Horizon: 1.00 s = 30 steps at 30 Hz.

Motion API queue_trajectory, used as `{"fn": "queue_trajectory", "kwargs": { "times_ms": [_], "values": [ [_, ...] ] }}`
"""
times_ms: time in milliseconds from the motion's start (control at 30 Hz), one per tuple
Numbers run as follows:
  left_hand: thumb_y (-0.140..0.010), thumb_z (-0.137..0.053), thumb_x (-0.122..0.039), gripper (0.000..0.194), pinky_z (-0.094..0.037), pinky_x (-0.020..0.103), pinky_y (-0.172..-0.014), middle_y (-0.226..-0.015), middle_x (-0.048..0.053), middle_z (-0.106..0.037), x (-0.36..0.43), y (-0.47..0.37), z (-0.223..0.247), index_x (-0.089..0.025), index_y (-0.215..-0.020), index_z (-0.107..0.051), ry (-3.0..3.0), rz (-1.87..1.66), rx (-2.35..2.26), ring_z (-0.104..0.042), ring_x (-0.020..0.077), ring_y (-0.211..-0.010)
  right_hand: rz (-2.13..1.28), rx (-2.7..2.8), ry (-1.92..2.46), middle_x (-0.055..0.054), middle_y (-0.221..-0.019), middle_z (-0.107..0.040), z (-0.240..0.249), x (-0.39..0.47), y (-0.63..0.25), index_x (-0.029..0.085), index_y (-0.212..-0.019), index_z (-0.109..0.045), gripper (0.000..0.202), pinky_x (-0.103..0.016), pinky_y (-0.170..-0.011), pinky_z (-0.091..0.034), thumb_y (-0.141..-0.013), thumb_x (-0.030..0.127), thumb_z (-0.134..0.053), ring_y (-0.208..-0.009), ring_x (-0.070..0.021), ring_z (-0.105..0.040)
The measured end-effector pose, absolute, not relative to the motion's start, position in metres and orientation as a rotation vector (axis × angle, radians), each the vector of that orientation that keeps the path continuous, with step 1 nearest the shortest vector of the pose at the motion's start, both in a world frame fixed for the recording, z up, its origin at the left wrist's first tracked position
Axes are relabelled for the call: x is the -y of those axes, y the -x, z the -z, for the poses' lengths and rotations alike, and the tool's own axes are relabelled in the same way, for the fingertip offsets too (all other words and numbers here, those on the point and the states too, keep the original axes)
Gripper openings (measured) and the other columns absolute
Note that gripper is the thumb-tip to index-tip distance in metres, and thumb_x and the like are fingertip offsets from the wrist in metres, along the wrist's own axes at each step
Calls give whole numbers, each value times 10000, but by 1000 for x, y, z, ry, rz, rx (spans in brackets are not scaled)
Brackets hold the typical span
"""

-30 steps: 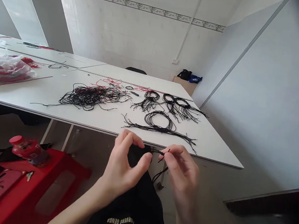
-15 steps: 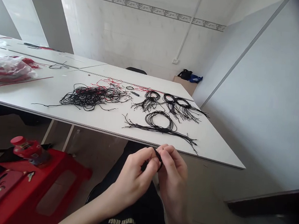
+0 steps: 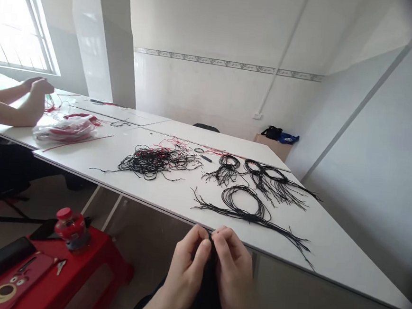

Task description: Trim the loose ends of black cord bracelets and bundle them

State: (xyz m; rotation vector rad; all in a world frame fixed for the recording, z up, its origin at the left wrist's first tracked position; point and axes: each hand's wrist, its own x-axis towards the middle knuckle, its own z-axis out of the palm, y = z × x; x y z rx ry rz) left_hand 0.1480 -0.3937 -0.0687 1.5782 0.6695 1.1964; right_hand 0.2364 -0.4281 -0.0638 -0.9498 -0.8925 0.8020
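My left hand [image 3: 189, 258] and my right hand [image 3: 233, 266] are side by side just below the table's front edge. Both have their fingers curled in a pinch. Something dark shows between the fingertips; against the dark clothing I cannot make out its shape. Beyond them on the white table [image 3: 174, 195] lies a looped bundle of black cords [image 3: 249, 217] with knotted ends. Behind it are smaller looped black bundles [image 3: 228, 163]. A tangled heap of black cord [image 3: 151, 162] lies to the left, with red threads [image 3: 176, 142] behind it.
A dark slim tool [image 3: 206, 159] lies near a small black ring [image 3: 199, 150]. At the left are a plastic bag [image 3: 67, 129] and another person's hands [image 3: 40, 89]. A red stool [image 3: 94, 255] holds a bottle [image 3: 71, 232], a phone case [image 3: 21, 283] and keys [image 3: 60, 267].
The view has tilted up and turned left, bringing the other person's arms and a window into sight. My hands have moved slightly apart, and the black cord between them shows less.
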Motion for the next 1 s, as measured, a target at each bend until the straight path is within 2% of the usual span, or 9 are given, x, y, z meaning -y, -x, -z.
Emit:
{"fn": "queue_trajectory", "kwargs": {
  "times_ms": [133,267,400,467,567,667,800,867,1000],
  "values": [
    [-913,-499,-370,231,-359,222,-572,-667,-39,-444,376,-130,63,-192,-767,-475,-1474,-1268,-741,-414,105,-612,-797,1154,1030,21,-643,-482,52,396,-241,179,-736,-585,320,-231,-590,-434,-863,473,-591,-614,-112,-459],
    [-900,-525,-338,216,-421,234,-684,-738,-4,-581,349,-115,53,-179,-757,-500,-1377,-1279,-690,-518,117,-718,-890,1317,1117,-39,-755,-599,44,339,-272,157,-864,-656,484,-320,-718,-520,-870,603,-469,-756,-163,-588],
    [-856,-571,-330,198,-466,262,-741,-728,9,-615,298,-120,36,-168,-762,-506,-1293,-1156,-490,-588,123,-730,-774,1294,1327,-62,-819,-620,44,260,-320,137,-844,-639,348,-286,-707,-527,-878,471,-546,-813,-163,-608],
    [-829,-589,-320,193,-471,249,-683,-693,-1,-591,263,-135,29,-163,-754,-504,-1305,-1074,-488,-583,104,-651,-720,1269,1457,-56,-832,-624,49,224,-342,127,-891,-619,315,-288,-695,-534,-937,412,-494,-794,-150,-621],
    [-802,-596,-281,170,-428,211,-555,-652,-8,-558,207,-170,24,-151,-719,-523,-1375,-1006,-586,-503,61,-519,-626,1311,1671,-42,-885,-637,60,180,-366,117,-963,-612,265,-311,-686,-540,-950,365,-519,-763,-141,-628],
    [-776,-618,-263,165,-413,208,-514,-558,-39,-475,156,-206,28,-152,-684,-539,-1429,-1003,-665,-443,56,-467,-453,1434,1856,-55,-983,-643,69,146,-379,121,-1016,-621,241,-356,-762,-537,-928,339,-567,-854,-169,-632],
    [-749,-656,-290,160,-442,213,-524,-525,-49,-436,112,-232,43,-154,-697,-592,-1509,-1024,-728,-454,79,-492,-175,1607,2026,-92,-1187,-592,73,104,-387,145,-1103,-610,239,-444,-914,-482,-925,300,-572,-1069,-222,-578],
    [-749,-657,-311,174,-461,217,-535,-533,-44,-445,102,-233,51,-159,-681,-607,-1547,-1038,-734,-461,86,-507,-83,1690,2078,-98,-1236,-569,72,83,-389,151,-1132,-603,254,-464,-946,-461,-926,296,-569,-1121,-237,-553],
    [-744,-664,-316,159,-504,231,-637,-693,1,-577,92,-229,66,-175,-674,-647,-1599,-1117,-716,-540,103,-613,16,1820,2153,-106,-1284,-541,68,43,-390,156,-1203,-571,317,-483,-955,-455,-922,303,-576,-1148,-253,-539]
  ]
}}
